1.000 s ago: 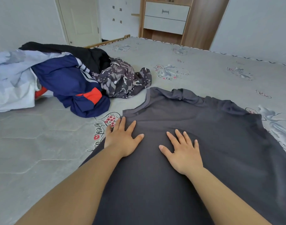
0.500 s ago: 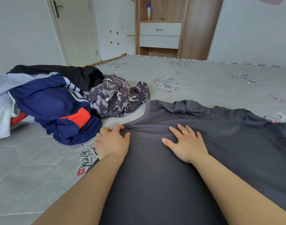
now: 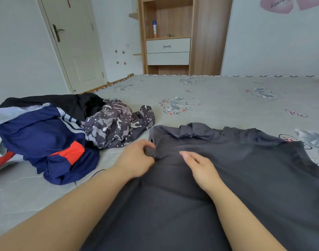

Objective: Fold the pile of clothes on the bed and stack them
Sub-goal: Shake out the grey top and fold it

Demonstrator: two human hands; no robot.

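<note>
While the dark grey shirt (image 3: 227, 178) lies spread on the bed (image 3: 218, 98), the left hand (image 3: 137, 160) pinches a fold of its edge between curled fingers; the right hand (image 3: 200, 169) rests on the cloth just beside, fingers relaxed, and the unfolded pile (image 3: 51, 131) sits left of the fingers

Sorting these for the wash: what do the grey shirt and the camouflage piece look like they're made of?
Grey shirt: looks like a thin, matte knit, perhaps cotton or a blend; it drapes softly and bunches where the left hand pinches it. Camouflage garment: seems a smooth synthetic with a slight sheen, dotted areas hinting at mesh, though that is uncertain.
</note>
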